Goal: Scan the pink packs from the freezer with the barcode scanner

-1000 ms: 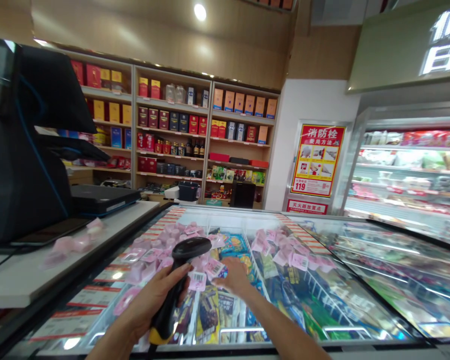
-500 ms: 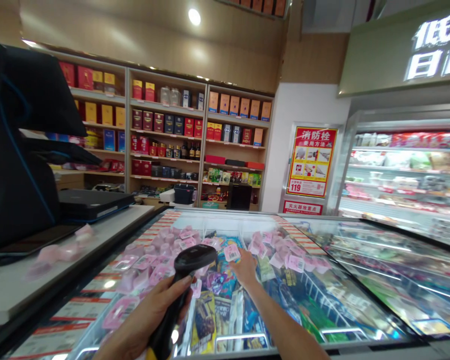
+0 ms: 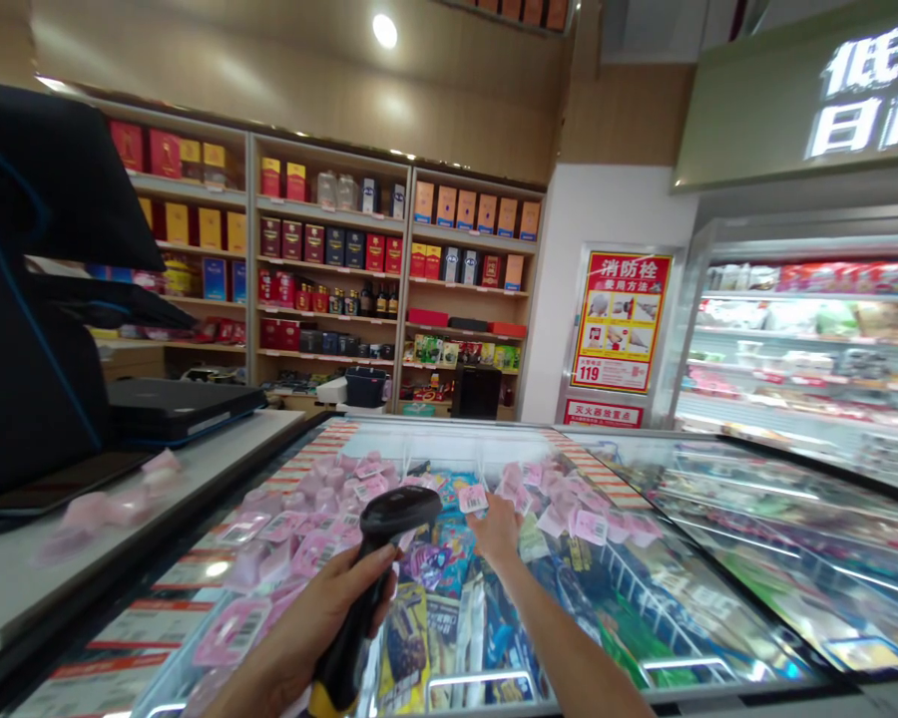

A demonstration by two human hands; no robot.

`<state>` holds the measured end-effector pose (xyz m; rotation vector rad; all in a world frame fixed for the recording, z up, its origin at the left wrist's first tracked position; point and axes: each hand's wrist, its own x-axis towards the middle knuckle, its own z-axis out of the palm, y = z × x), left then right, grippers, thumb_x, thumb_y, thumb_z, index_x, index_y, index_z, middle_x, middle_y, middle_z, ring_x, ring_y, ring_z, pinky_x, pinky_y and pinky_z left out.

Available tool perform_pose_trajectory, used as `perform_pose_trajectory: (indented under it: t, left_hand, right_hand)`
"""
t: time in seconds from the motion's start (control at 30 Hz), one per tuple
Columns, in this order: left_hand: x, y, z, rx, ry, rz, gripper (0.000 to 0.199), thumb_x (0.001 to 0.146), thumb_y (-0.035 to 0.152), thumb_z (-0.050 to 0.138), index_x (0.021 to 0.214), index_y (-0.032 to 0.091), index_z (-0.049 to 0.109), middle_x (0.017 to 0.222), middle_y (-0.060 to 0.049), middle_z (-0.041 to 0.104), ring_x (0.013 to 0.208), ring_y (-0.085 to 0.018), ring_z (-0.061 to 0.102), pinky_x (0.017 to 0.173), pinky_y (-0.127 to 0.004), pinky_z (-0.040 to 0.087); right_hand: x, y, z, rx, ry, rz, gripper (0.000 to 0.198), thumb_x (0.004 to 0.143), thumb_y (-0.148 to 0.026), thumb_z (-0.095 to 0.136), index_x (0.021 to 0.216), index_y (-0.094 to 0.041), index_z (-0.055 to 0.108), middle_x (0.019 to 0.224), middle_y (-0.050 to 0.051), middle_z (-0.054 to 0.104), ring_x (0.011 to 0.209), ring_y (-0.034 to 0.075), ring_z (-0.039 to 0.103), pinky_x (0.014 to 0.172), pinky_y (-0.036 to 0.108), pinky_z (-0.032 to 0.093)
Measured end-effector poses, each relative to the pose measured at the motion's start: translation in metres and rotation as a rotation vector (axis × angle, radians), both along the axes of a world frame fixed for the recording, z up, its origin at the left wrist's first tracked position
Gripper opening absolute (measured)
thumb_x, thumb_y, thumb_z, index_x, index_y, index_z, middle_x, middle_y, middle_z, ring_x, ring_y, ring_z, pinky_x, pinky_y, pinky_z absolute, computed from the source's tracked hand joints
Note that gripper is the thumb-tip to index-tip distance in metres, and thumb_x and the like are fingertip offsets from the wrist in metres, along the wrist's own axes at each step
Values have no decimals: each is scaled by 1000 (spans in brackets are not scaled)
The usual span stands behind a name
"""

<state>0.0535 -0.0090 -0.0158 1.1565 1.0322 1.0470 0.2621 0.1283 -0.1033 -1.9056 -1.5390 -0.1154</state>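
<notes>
My left hand (image 3: 336, 603) is wrapped round the handle of a black barcode scanner (image 3: 398, 511) with a yellow base. The scanner's head points right, towards my right hand (image 3: 500, 529). Between the fingers of that hand is a small pink pack (image 3: 473, 498), its white barcode label facing me. Both hands are above the glass top of a chest freezer. Many similar pink packs (image 3: 318, 543) lie in a heap left of the scanner. Another group of pink packs (image 3: 569, 499) is spread out to the right of my right hand.
Bagged frozen goods (image 3: 434, 638) show through the freezer glass (image 3: 449, 439). At left, a counter (image 3: 15, 598) bears a black checkout terminal (image 3: 52, 249) and a few pink packs (image 3: 127, 504). Shelves of boxes (image 3: 329, 249) stand behind, with a lit refrigerated case (image 3: 808, 349) at right.
The scanner and my left hand have shifted slightly right. My right hand has also moved a little right with the pink pack, whose label now shows more squarely.
</notes>
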Motion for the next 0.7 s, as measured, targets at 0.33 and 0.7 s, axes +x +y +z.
perform_pose_trajectory:
  t: [0.33, 0.7]
  left_hand:
    - [-33, 13, -10, 6, -51, 57, 27, 67, 42, 57, 69, 15, 55, 53, 3, 56, 43, -6, 47, 43, -17, 37]
    - [-43, 6, -7, 17, -81, 94, 27, 66, 42, 56, 66, 15, 53, 49, 4, 53, 42, -6, 45, 42, -17, 35]
  right_hand:
    - [40, 5, 0, -35, -176, -253, 30, 68, -27, 48, 93, -14, 55, 92, 10, 59, 93, 25, 47, 77, 37, 29]
    - [-35, 3, 11, 144, 28, 269, 35, 67, -29, 48, 100, -20, 55, 99, 5, 59, 94, 20, 51, 81, 32, 34]
